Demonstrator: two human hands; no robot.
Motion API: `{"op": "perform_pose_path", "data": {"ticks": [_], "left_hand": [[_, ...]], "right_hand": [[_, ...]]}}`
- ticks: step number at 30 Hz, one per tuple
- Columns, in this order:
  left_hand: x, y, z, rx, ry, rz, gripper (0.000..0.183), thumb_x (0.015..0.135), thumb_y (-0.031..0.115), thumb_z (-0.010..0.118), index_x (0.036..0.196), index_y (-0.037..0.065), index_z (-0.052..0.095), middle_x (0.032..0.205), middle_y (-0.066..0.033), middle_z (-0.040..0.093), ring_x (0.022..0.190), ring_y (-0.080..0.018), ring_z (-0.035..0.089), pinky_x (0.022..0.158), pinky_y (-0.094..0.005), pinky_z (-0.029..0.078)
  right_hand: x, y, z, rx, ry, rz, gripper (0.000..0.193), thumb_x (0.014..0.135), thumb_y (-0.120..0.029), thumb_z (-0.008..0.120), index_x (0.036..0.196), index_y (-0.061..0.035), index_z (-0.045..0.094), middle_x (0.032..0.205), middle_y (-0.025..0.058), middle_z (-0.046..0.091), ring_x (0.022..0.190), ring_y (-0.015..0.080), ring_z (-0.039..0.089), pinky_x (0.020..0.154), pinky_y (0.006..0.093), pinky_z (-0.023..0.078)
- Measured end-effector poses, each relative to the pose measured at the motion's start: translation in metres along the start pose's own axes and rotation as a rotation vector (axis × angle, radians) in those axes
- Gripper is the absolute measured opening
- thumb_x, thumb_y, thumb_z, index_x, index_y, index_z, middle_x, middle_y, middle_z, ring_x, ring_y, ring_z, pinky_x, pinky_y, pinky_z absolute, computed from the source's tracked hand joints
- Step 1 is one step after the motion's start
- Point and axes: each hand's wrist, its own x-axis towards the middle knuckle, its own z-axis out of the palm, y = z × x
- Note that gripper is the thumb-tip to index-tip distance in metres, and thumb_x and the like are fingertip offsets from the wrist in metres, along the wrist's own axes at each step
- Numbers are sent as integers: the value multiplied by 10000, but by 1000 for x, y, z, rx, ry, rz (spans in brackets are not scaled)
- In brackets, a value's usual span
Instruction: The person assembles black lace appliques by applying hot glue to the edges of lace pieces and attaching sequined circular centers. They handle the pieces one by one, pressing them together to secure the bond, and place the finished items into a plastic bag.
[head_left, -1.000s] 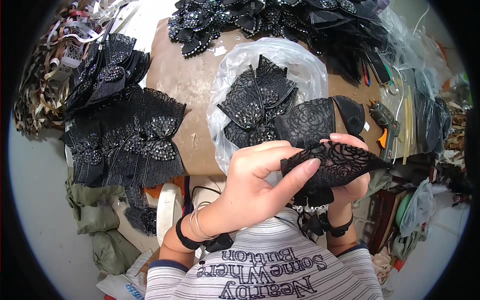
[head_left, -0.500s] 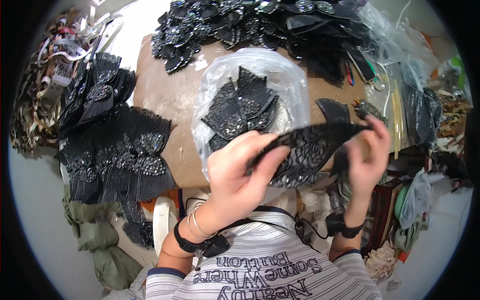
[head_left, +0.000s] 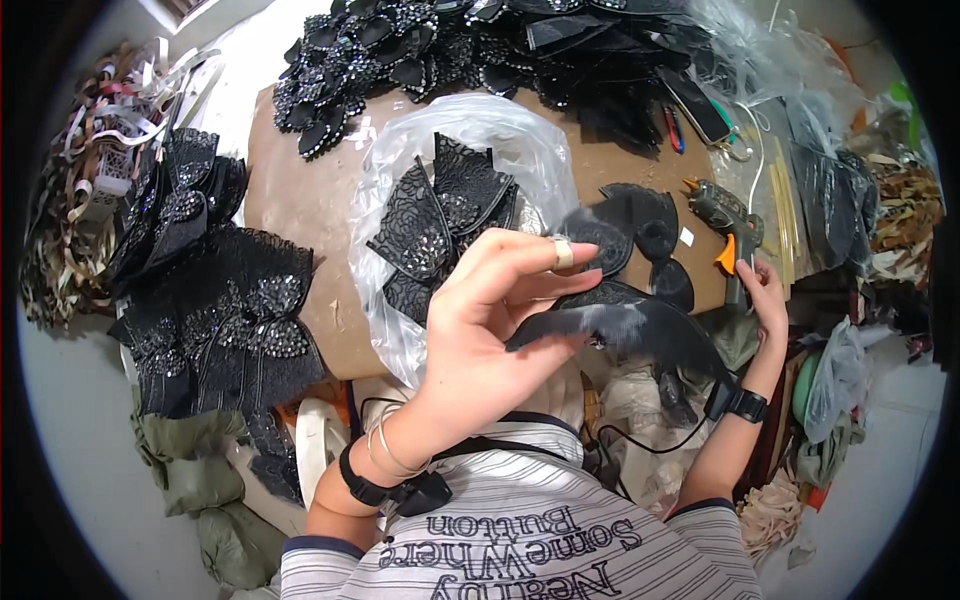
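Observation:
Pinched between the thumb and fingers of my left hand (head_left: 500, 310) is a curved black fabric piece (head_left: 640, 325), its end stretching to the right, partly blurred. My right hand (head_left: 764, 298) has its fingers on the lower handle of a dark glue gun (head_left: 722, 212) with an orange trigger, at the right side of the board. Several black cut pieces (head_left: 655, 225) lie between my left hand and the glue gun. Just beyond my left hand, black lace pieces with shiny stones (head_left: 425, 255) rest on a clear plastic bag (head_left: 385, 190).
Along the far edge of the brown board (head_left: 290, 200) lies a heap of black stone-covered pieces (head_left: 390, 50). More beaded lace (head_left: 230, 310) sits at the left, near tangled ribbons (head_left: 110, 140). Pale sticks (head_left: 782, 200) and a white cord (head_left: 765, 150) are beyond the glue gun.
My right hand has left the black piece and moved right to the glue gun's handle. In my left hand the piece has turned, its lace side no longer facing up.

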Motion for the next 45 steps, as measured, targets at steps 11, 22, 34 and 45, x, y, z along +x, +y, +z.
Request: {"op": "perform_pose_path", "data": {"ticks": [11,22,34,45], "left_hand": [[-8,-13,8,307,210,289,405,775,-114,720,1123,-25,532,1002,-64,620,870,-96,660,761,-213,574],[-4,-9,-8,666,62,601,534,728,-165,730,1154,-10,446,1073,-119,545,857,-167,686,717,-228,569],[1,-14,-8,602,241,653,606,762,-118,724,1237,-27,358,1062,-122,549,924,-175,670,817,-269,570],[-2,5,-1,478,464,370,537,825,-74,684,1247,25,367,947,-43,524,809,-49,537,646,-139,470]], "right_hand": [[-19,-15,1,221,-22,-37,412,808,-191,788,1098,25,589,1022,82,642,820,117,597,757,258,472],[-168,-123,-2,1135,-568,-352,747,767,-134,727,1407,-48,352,1192,197,475,615,195,591,559,299,525],[-235,-160,34,376,-536,-288,650,727,-3,675,1332,46,440,1087,217,657,820,239,666,669,311,534],[-242,-174,35,11,-367,-342,513,678,-18,721,1170,-11,578,1054,119,660,962,235,649,868,365,513]]}}
